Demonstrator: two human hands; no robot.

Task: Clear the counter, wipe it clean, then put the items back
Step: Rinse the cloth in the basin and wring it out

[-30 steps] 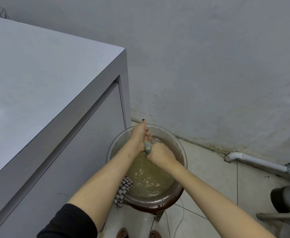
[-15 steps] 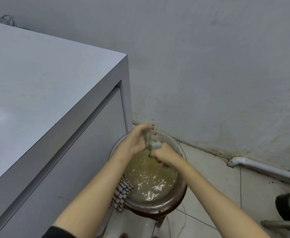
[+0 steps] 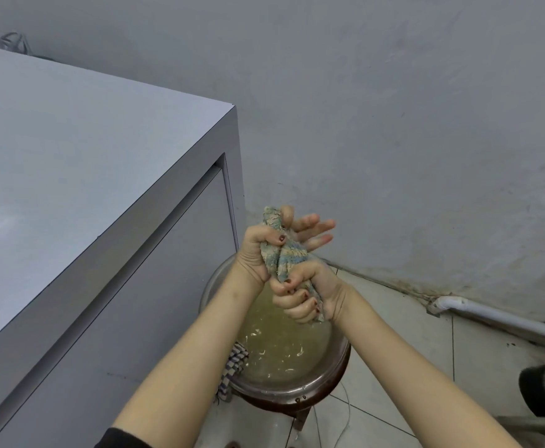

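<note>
Just right of the grey worktop [image 3: 70, 163], the left hand [image 3: 256, 250] clamps the top of the wet striped cloth [image 3: 288, 257], thumb pressed across it. The right hand [image 3: 297, 300] has its grip closed round the lower end, above the basin [image 3: 297, 388] of murky water. Twisting the hands opposite ways, low over the basin, should wring it well.
</note>
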